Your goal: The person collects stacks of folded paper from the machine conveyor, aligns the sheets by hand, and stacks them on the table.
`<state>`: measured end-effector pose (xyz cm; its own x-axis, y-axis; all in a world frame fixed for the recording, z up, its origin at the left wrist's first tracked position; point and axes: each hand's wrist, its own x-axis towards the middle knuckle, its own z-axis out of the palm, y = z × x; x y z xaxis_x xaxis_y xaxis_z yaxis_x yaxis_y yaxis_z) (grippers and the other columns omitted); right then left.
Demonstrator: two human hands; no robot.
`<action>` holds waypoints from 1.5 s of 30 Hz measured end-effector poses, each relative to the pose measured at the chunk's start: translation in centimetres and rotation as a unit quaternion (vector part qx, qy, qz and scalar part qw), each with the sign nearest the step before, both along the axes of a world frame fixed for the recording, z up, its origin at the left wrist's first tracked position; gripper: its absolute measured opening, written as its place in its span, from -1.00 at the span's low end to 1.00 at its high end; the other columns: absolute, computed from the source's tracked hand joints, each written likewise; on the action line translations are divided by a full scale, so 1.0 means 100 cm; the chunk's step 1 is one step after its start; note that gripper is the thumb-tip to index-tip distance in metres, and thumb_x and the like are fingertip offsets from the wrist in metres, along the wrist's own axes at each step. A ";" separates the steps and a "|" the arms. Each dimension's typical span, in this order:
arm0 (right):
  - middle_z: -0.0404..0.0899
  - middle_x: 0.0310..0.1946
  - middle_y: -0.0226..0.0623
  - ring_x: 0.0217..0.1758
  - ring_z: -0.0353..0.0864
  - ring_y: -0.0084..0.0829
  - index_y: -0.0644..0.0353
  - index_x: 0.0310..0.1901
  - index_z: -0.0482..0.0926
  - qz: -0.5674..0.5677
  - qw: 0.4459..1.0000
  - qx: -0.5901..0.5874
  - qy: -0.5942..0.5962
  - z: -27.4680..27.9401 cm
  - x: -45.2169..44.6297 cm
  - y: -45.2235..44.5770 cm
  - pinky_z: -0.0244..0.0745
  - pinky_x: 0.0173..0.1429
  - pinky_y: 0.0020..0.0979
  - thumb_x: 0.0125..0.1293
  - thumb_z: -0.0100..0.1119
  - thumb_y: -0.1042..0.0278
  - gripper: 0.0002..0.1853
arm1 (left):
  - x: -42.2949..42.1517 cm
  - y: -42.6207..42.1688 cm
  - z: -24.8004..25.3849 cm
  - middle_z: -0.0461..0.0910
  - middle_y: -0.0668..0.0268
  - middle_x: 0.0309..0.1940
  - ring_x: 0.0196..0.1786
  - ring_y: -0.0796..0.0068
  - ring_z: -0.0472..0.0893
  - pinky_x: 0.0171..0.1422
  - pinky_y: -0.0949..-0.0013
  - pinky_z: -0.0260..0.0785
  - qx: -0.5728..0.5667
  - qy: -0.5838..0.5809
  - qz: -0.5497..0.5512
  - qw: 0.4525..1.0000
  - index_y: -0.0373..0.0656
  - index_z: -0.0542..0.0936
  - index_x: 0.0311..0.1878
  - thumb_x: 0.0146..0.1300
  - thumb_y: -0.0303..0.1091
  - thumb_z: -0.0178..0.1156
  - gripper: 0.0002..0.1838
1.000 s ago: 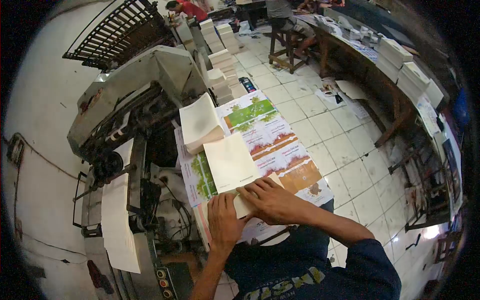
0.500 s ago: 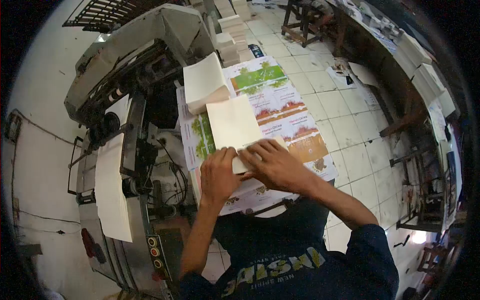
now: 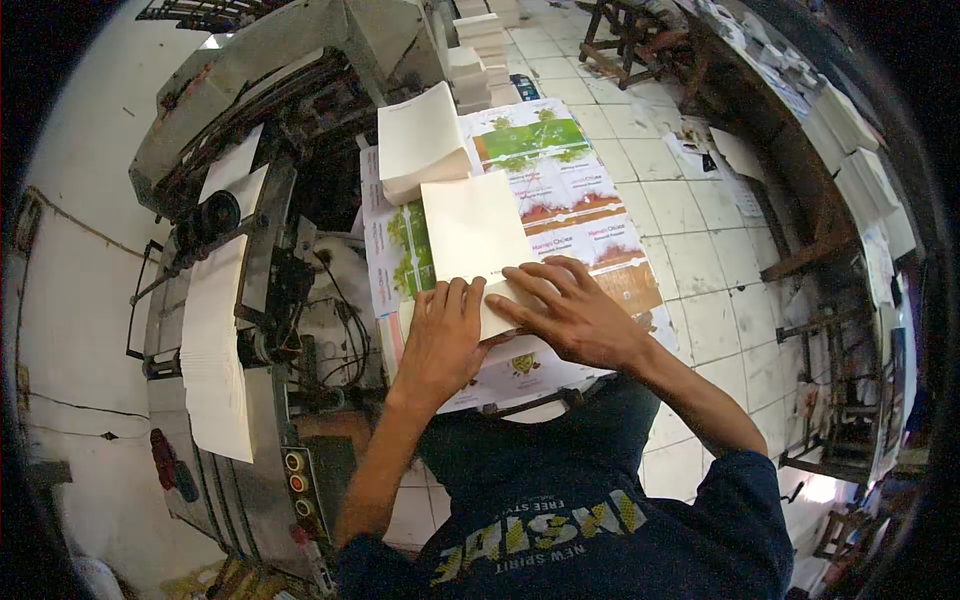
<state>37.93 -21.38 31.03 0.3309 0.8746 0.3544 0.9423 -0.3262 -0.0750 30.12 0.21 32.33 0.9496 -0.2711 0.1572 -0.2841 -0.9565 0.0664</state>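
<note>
Cream paper (image 3: 475, 225) lies on a table covered with printed sheets (image 3: 595, 205), its near end folded or curled up under my hands. My left hand (image 3: 440, 335) has its fingers together over the near left part of the paper, the thumb by the near edge. To its right, my right hand (image 3: 580, 320) lies on the same near end with its fingers spread and its thumb stretched toward my left hand. A thick stack of cream sheets (image 3: 420, 135) sits just beyond, overlapped by the paper's far left corner.
A machine (image 3: 270, 240) stands at the left, bearing a long row of pale sheets (image 3: 212, 345). Beyond the table rise paper stacks (image 3: 480, 60). At the right, past the tiled floor (image 3: 690, 260), runs a long bench (image 3: 790, 150) with more paper stacks (image 3: 865, 185).
The view has tilted downward, so the table sits higher in the picture. My right hand's fingers have spread and its thumb now shows on the paper. My left hand stays at the near end.
</note>
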 end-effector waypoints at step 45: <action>0.49 0.00 -0.01 0.20 0.44 -0.03 0.29 0.21 0.44 -0.075 0.996 0.006 0.038 0.016 -0.009 -0.017 0.25 0.40 0.08 0.22 0.14 0.44 -0.52 | -0.005 -0.007 -0.014 0.64 0.16 -0.30 -0.22 0.12 0.65 -0.10 0.10 0.45 -0.125 -0.108 0.067 0.984 -0.15 0.59 -0.19 -0.14 0.21 0.54 -0.35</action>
<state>37.08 -23.12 32.62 0.4837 0.8094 0.3330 0.8746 -0.4610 -0.1499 29.67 -0.46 30.95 0.9115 -0.0740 0.4046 -0.1906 -0.9477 0.2561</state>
